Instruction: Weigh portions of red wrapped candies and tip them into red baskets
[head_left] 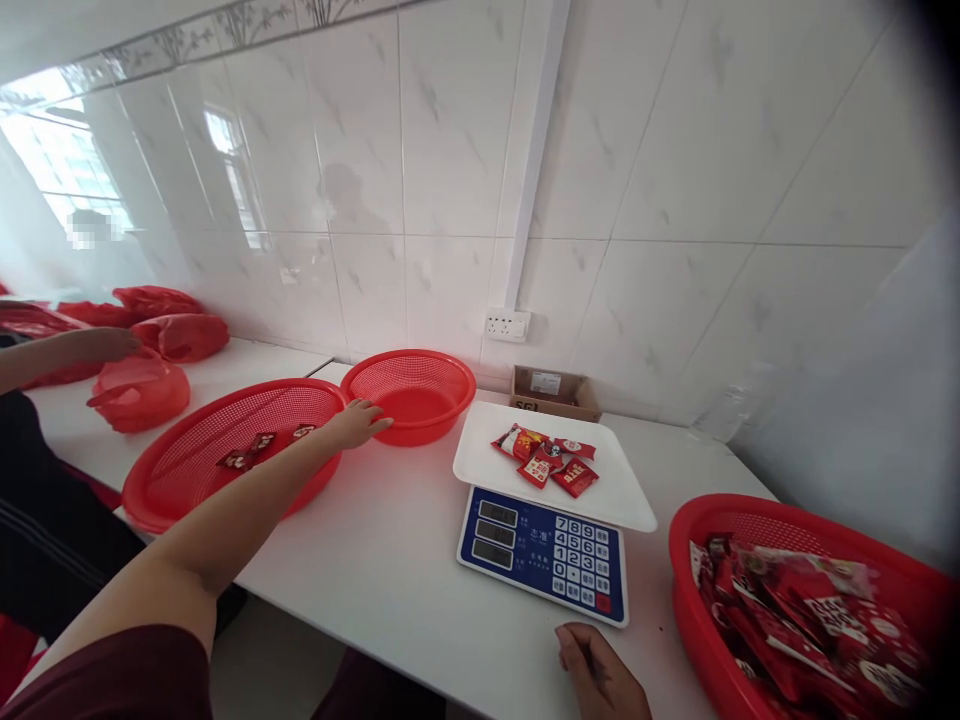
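- Reaching out from the head view: left hand (358, 422) stretched across the white counter (390, 570), fingers spread and loose, gripping nothing, fingertips touching the near rim of the small red basket (409, 392).
- Small red basket standing near the tiled wall, bare inside, its left rim touching the large red mesh basket (187, 470).
- Large red mesh basket lying under the left forearm, holding a few red packets (251, 450) near its middle.
- Resting at the counter's near edge: right hand (600, 675), knuckles up, fingers curled under; cannot tell whether anything is held inside, nothing visible in it.
- Sitting just beyond the right hand: blue-faced scale (544, 550) with keypad and two dark displays.
- Lying on the scale's white tray (487, 460): a small heap of red sachets (547, 458), touching one another.
- Standing at the far right, partly out of frame: another red basket (690, 600), filled with red wrapped packets (810, 620).
- Tucked against the wall behind the tray: a small brown cardboard box (555, 392), below a white wall socket (507, 324).
- Working at the far left: another person's hand (105, 345), laid on red plastic bags (150, 350) piled on the counter, well apart from the left hand.
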